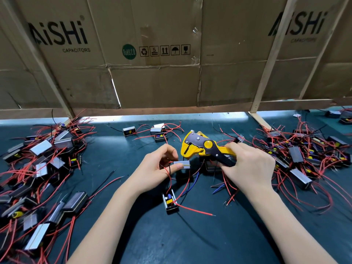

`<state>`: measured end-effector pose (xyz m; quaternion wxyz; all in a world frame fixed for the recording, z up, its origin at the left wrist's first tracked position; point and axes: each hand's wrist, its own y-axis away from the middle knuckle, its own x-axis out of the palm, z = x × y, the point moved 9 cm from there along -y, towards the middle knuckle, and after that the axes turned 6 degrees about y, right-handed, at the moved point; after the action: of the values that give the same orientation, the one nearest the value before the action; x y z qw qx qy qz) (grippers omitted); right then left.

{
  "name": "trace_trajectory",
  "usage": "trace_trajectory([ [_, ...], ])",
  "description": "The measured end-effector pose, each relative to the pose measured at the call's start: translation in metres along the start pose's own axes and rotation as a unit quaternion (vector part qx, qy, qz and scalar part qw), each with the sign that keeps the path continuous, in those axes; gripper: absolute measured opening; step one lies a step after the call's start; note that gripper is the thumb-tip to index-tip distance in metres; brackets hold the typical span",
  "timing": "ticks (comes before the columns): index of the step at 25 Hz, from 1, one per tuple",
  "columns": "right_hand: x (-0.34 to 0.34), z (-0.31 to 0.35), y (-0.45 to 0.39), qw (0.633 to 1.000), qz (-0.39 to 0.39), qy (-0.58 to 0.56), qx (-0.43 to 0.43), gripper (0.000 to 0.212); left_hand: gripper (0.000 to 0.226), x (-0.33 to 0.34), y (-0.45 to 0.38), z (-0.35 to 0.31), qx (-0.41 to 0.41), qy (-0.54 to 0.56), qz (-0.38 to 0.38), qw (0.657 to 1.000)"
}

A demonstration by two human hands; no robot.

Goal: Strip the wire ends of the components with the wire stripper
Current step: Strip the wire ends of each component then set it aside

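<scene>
My right hand point(251, 166) grips the handles of a yellow and black wire stripper point(202, 147), its jaws pointing left above the dark green table. My left hand point(156, 168) pinches a small grey component point(183, 164) just below the jaws, with red and black wires trailing from it. Another component point(170, 201) with an open end and a yellow part lies on the table between my forearms. A red wire point(194, 209) runs from it to the right.
Heaps of metal-cased components with red wires lie at the left point(42, 168) and the right point(304, 155). A few more components point(158, 133) sit behind the stripper. A cardboard wall point(152, 54) on wooden struts closes the back of the table.
</scene>
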<state>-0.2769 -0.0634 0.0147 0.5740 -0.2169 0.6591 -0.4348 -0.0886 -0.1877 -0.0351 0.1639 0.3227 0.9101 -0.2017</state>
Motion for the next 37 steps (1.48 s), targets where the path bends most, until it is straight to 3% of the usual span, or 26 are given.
trace_trajectory([
  [4,0.013,-0.009,0.002,0.998,0.031,0.045,0.024,0.049,0.017,0.004,0.001,-0.001,0.019,-0.021,0.017,0.999],
  [9,0.019,-0.028,0.005,0.995,0.050,0.047,0.070,0.054,0.031,0.003,-0.002,0.000,0.014,0.036,0.024,0.999],
  [23,0.012,-0.004,0.005,0.999,0.024,0.008,0.021,0.046,0.015,0.011,-0.005,0.018,-0.034,0.082,0.012,0.996],
  [37,0.007,-0.002,0.002,0.999,0.026,0.000,0.021,0.034,0.017,0.009,-0.004,0.018,-0.048,0.069,0.012,0.996],
])
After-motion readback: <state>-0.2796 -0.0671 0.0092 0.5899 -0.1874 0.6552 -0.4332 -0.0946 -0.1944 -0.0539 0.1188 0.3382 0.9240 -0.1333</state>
